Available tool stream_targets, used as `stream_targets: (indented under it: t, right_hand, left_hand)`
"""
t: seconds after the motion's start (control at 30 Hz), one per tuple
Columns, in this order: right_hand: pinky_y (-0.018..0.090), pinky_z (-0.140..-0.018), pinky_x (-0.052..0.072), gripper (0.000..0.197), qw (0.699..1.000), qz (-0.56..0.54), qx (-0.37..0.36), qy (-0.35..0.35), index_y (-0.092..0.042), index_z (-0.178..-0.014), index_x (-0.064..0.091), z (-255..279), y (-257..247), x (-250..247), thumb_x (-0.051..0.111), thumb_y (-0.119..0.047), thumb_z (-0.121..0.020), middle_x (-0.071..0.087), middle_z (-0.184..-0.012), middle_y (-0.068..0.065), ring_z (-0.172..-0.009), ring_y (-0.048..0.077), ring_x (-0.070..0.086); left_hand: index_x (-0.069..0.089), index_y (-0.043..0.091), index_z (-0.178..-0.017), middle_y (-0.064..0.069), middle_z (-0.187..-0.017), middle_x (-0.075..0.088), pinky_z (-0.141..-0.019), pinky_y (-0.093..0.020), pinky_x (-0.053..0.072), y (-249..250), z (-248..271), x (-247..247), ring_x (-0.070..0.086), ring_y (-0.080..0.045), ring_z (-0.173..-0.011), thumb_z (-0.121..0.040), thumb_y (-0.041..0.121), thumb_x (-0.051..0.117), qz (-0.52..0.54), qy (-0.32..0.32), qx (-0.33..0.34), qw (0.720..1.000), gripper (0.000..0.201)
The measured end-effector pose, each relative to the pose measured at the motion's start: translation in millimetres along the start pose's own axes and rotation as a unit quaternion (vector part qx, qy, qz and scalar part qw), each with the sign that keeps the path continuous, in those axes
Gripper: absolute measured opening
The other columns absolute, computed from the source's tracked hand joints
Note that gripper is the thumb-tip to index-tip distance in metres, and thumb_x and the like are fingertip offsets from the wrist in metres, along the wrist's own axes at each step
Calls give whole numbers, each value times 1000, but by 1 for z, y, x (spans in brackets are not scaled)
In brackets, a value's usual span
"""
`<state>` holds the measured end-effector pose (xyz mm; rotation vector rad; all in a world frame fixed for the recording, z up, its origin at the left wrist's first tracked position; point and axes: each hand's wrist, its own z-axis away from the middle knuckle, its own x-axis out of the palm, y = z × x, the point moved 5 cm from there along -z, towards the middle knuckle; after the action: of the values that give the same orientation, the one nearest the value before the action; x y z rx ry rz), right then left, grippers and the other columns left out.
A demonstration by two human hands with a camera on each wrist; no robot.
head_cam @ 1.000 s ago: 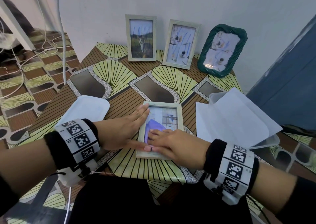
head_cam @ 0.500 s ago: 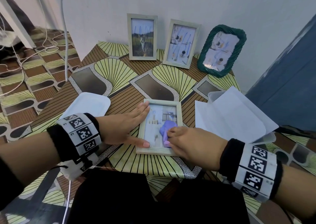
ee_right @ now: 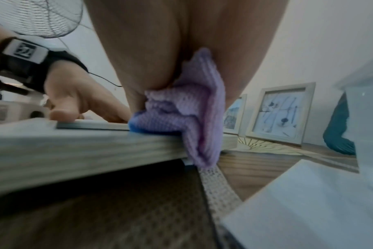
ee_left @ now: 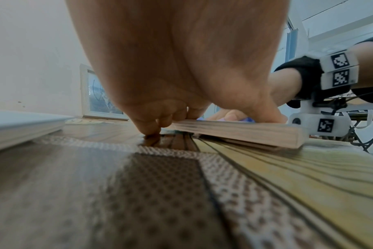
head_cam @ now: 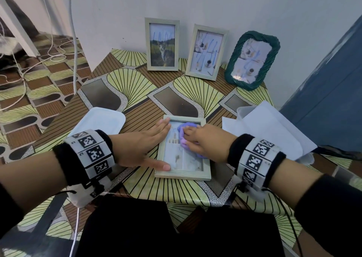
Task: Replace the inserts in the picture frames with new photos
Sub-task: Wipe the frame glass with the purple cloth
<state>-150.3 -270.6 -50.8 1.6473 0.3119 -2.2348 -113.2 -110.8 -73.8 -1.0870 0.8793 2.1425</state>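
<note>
A pale wooden picture frame (head_cam: 184, 175) lies face up on the patterned table, near its front edge. My left hand (head_cam: 141, 145) lies flat along its left rim, fingers straight and thumb on the lower left corner. My right hand (head_cam: 205, 141) grips a bunched purple cloth (head_cam: 183, 133) and presses it on the upper part of the glass. In the right wrist view the cloth (ee_right: 181, 114) bulges from under my palm and hangs over the frame's edge (ee_right: 85, 148). The left wrist view shows my fingers (ee_left: 151, 128) against the table beside the frame (ee_left: 245, 133).
Three frames stand against the back wall: one with a cat photo (head_cam: 162, 44), a second pale one (head_cam: 206, 52) and a green woven one (head_cam: 252, 59). A white lid (head_cam: 101, 119) lies at the left. White sheets (head_cam: 270, 131) over a clear container lie at the right.
My right hand has carried the cloth from the lower left of the glass across to the right and then up to its top. The left hand has stayed on the frame.
</note>
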Motion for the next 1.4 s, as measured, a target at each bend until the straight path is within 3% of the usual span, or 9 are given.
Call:
stream_targets:
  t: [0.13,0.23,0.37,0.67,0.87,0.93,1.07,1.17,1.4]
  right_hand:
    - [34,-101,37,43,1000,-19,-22,-4,-11,-131,57,-16,0,-1,30,-34,-107,56,-138,6,-120,26,54]
    - [31,-113,25,47,998,-56,-33,-1,-10,-143,46,-21,-7,3,29,-33,-107,41,-154,4,-143,18,33]
    - [36,-119,8,50,995,-96,-32,-5,-11,-152,31,-17,-17,11,29,-33,-107,23,-162,4,-150,15,14]
    - [36,-123,11,47,990,-112,-84,34,-15,-152,29,6,-27,21,35,-20,-106,20,-162,0,-150,13,13]
    - [27,-120,19,49,981,-116,-152,39,-17,-147,44,28,-32,23,51,-7,-99,34,-157,-5,-148,5,21]
    - [29,-115,28,39,982,-92,-160,37,-11,-133,58,36,-34,19,50,-3,-95,50,-146,0,-141,10,35]
    - [31,-96,41,26,992,29,-120,15,-14,-105,65,51,-29,13,50,-4,-87,61,-115,-1,-110,18,56]
    - [29,-97,39,26,993,53,-104,13,-15,-104,64,56,-26,14,43,-6,-92,61,-115,-2,-112,16,54]
    - [29,-101,37,31,993,-101,-40,43,-9,-99,68,37,0,5,47,6,-81,64,-117,0,-118,17,53]
  left_hand:
    - [-27,14,-149,3,-153,-39,-115,-17,-8,1,1,-1,-31,-4,-141,-75,80,40,2,1,-2,1000,120]
    - [-28,14,-149,2,-154,-39,-117,-19,-6,0,0,-1,-32,-4,-141,-73,82,37,-4,1,-3,1000,121]
    - [-26,13,-149,2,-154,-39,-118,-20,-6,0,1,-1,-31,-3,-141,-76,80,41,-4,4,0,1000,120]
    - [-25,12,-150,2,-154,-38,-121,-23,-3,-1,0,-1,-30,-5,-142,-80,77,45,-25,8,-3,1000,118]
    - [-27,13,-149,2,-153,-39,-119,-22,-6,-1,0,-1,-31,-5,-142,-81,76,47,-22,3,-3,1000,118]
    - [-27,13,-149,2,-153,-39,-117,-20,-7,-1,0,-1,-31,-4,-142,-81,75,47,-20,4,-1,1000,118]
    - [-27,13,-149,1,-153,-39,-116,-19,-9,-2,0,-1,-31,-4,-142,-81,76,46,-14,8,4,1000,118]
    - [-27,14,-149,1,-154,-38,-117,-20,-8,-2,0,0,-30,-4,-142,-80,77,45,-7,10,6,1000,119]
    - [-28,15,-149,2,-153,-40,-115,-18,-7,-1,0,0,-31,-3,-141,-80,75,46,-2,11,6,1000,118]
